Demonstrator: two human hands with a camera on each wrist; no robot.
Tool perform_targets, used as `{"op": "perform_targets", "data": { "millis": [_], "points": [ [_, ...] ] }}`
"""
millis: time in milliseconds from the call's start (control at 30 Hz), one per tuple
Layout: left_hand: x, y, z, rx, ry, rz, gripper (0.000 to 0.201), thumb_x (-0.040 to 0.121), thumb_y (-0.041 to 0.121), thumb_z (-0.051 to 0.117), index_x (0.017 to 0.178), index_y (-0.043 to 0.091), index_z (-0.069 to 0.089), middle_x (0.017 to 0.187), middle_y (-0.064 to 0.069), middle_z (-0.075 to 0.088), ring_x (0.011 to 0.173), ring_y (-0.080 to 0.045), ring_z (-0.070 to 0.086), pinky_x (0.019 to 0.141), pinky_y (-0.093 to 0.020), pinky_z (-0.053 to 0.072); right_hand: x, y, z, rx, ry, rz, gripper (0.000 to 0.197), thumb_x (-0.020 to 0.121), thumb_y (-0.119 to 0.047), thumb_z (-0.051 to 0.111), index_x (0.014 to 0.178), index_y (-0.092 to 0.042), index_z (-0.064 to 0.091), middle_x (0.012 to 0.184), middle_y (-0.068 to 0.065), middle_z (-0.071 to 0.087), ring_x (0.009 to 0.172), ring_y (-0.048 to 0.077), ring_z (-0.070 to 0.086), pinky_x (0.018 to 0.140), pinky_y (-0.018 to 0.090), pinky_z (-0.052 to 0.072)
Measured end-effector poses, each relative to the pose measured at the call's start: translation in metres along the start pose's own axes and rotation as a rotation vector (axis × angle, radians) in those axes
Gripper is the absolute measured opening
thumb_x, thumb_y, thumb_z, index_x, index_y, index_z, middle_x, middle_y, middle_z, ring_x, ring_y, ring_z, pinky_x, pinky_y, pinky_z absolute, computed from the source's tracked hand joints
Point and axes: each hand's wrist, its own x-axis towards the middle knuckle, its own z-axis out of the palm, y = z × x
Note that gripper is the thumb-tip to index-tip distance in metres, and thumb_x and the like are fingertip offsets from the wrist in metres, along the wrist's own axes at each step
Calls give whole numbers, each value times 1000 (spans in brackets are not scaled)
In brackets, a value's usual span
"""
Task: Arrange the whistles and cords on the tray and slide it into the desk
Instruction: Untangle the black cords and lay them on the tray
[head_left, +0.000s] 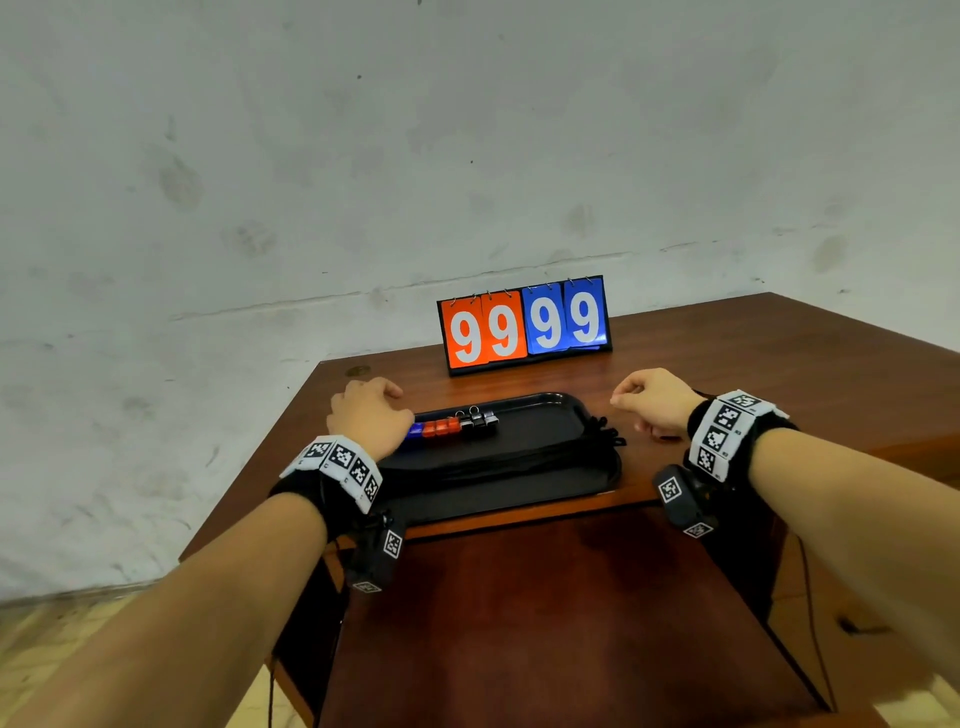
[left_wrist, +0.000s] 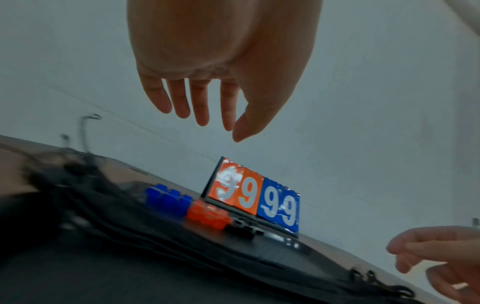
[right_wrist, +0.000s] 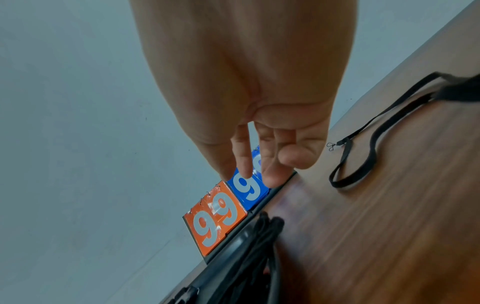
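Background: stained pale wall (head_left: 363, 156) behind a brown wooden surface (head_left: 753, 374).
Scoreboard: flip scoreboard (head_left: 524, 325) stands at the back of the surface, two orange and two blue cards, all showing 9.
Tray: black tray (head_left: 545, 410) lies on the surface in front of the scoreboard, between the two hands.
Whistles: whistles (head_left: 452, 426) sit in a row on the tray's far left part, blue, then orange, then black, touching one another.
Cords: black cords (head_left: 519, 462) lie lengthwise along the tray, their ends bunched at its right edge.
Loose cord: one more black cord (right_wrist: 363, 148) lies on the surface, apart from the tray, seen from the right wrist.
Left hand: left hand (head_left: 371, 410) hovers over the tray's left end, fingers loosely hanging, holding nothing.
Right hand: right hand (head_left: 657, 397) is just right of the tray, fingers loosely curled, holding nothing.
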Motion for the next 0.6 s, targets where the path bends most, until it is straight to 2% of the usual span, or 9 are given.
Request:
{"op": "perform_targets", "data": {
  "millis": [133,267,333,433,533,600],
  "points": [
    [-5,49,14,-101,-75,95,35,71,30,62,105,38,63,127,1,58,120,-26,50,97,-46,49,4,11,-18,68,28,15,12,90,-24,66,97,-15,66,86,11,67,64,18,63,47,26,47],
    [-12,99,31,-151,-146,163,33,75,25,64,107,34,64,127,-2,57,120,-26,50,101,-45,46,5,28,-36,152,101,44,8,89,-14,66,96,-11,67,83,9,65,73,21,61,56,31,51],
    [-15,123,43,-186,-172,193,31,78,22,65,107,32,64,124,-1,57,119,-25,50,101,-44,47,2,38,-47,159,127,60,3,88,-13,66,90,-15,67,87,9,66,77,22,61,62,35,53],
    [-22,154,60,-227,-231,249,27,75,26,65,99,38,60,116,4,61,113,-22,55,96,-44,51,0,56,-61,132,126,102,8,88,-13,65,94,-16,68,90,2,64,85,21,61,61,31,51],
    [-27,183,82,-224,-285,286,21,68,33,61,87,42,57,114,5,61,111,-21,56,95,-44,51,0,73,-75,115,127,135,17,87,-8,65,103,-12,69,87,3,63,75,19,57,55,26,47],
    [-32,199,92,-210,-315,294,15,66,34,59,78,42,56,111,6,61,110,-21,56,95,-43,50,1,80,-82,101,130,142,21,87,-5,65,107,-7,70,92,5,63,80,19,57,58,25,44]
  ]
}}
